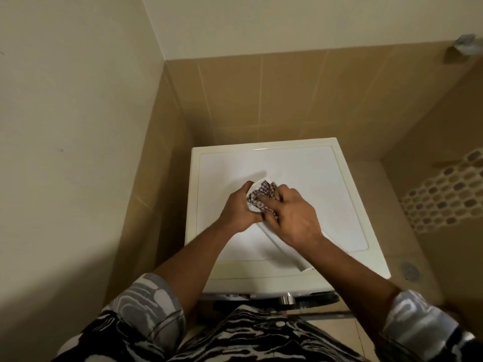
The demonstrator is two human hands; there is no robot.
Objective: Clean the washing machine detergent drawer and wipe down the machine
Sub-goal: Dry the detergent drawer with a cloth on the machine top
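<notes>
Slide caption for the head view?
Left hand holds drawer over washing machine; right hand presses checked cloth into it.

Glossy white machine top (pixel 313 178), checked woven cloth (pixel 262 195).

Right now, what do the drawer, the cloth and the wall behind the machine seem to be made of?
Drawer: probably moulded plastic, since it is white, smooth and has thin, rigid walls.
Cloth: woven fabric in a dark and white check, softly crumpled under the right hand.
Wall: apparently ceramic tile, tan, with straight grout lines and a faint sheen.
</notes>
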